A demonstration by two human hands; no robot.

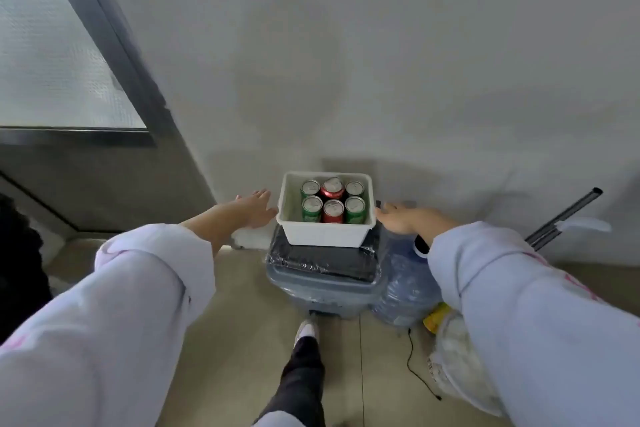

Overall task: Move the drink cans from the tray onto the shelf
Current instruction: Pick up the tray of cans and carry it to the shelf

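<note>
A white plastic tray (325, 236) stands on a grey wrapped bin against the wall. Inside it stand several drink cans in two rows, green cans (311, 208) at the sides and red cans (333, 211) in the middle column. My left hand (254, 208) is flat and open just left of the tray's left wall, fingertips close to its rim. On the other side, my right hand (403, 218) is open, palm facing the tray's right wall, very close to it. Neither hand holds anything. No shelf is in view.
The grey bin (322, 284) sits on a beige tiled floor. A blue water jug (403, 291) leans at its right, with a white bag (457, 360) and a black cable nearby. Dark poles (564, 215) lean at right. A glass door (62, 73) is at left.
</note>
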